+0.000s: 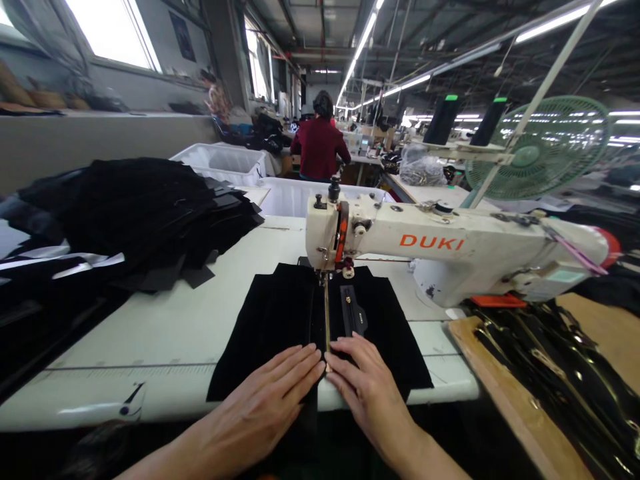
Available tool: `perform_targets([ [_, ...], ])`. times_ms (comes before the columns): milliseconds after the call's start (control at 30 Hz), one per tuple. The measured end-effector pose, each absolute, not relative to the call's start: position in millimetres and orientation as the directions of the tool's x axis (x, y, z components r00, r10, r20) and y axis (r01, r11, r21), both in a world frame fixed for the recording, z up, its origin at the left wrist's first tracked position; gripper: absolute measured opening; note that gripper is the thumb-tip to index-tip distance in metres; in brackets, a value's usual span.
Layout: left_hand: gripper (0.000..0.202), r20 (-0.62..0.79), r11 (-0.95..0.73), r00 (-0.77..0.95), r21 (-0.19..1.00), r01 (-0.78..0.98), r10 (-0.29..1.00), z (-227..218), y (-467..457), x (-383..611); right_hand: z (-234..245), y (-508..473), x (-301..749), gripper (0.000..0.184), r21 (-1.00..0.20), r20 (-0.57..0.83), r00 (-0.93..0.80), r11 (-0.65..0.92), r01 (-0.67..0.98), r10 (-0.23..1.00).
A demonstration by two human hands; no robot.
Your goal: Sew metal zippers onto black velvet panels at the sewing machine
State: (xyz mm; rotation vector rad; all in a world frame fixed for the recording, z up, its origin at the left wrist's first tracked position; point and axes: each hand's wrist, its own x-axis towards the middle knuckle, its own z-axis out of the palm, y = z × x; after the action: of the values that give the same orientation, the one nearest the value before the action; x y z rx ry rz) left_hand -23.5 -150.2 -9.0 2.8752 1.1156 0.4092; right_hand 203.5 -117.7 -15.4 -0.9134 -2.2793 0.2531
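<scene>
My left hand (273,393) lies flat on a black fabric panel (265,327), its fingers stretched out and side by side. Just right of it, my right hand (367,380) rests on the same panel with bent, spread fingers, fingertips at the near end of a gold-toothed zipper (327,320). The zipper runs straight up to the presser foot (324,277) of a white sewing machine (390,233). A small black zippered pocket piece (353,310) sits on the panel beyond my right fingers. Whether the needle is in the cloth is too small to tell.
A big heap of black cut pieces (135,213) covers the table's left side. At right, black zipper strips (550,360) lie on a cardboard sheet (493,380). White bins (225,163) stand behind the table. A green fan (540,150) and thread cones (443,120) rise behind the machine. A person (321,147) sits ahead.
</scene>
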Motion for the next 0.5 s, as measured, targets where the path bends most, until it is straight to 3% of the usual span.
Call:
perform_targets([
  [167,0.068,0.222,-0.723,0.689,0.257,0.641,0.69,15,-143,-31,-11,-110,202,0.02,-0.369,0.52,-0.582,0.779,0.507,0.625],
  [267,0.072,0.235,-0.74,0.702,0.267,0.618,0.672,26,-137,-36,-13,-104,201,0.017,-0.259,0.594,-0.607,0.84,0.477,0.528],
  [367,0.063,0.296,-0.782,0.724,0.269,0.563,0.623,28,-125,-39,-21,-94,198,0.013,-0.152,0.697,-0.565,0.862,0.484,0.441],
  [500,0.053,0.332,-0.833,0.768,0.291,0.47,0.549,23,-106,-43,-34,-83,191,0.021,-0.127,0.777,-0.484,0.853,0.506,0.402],
])
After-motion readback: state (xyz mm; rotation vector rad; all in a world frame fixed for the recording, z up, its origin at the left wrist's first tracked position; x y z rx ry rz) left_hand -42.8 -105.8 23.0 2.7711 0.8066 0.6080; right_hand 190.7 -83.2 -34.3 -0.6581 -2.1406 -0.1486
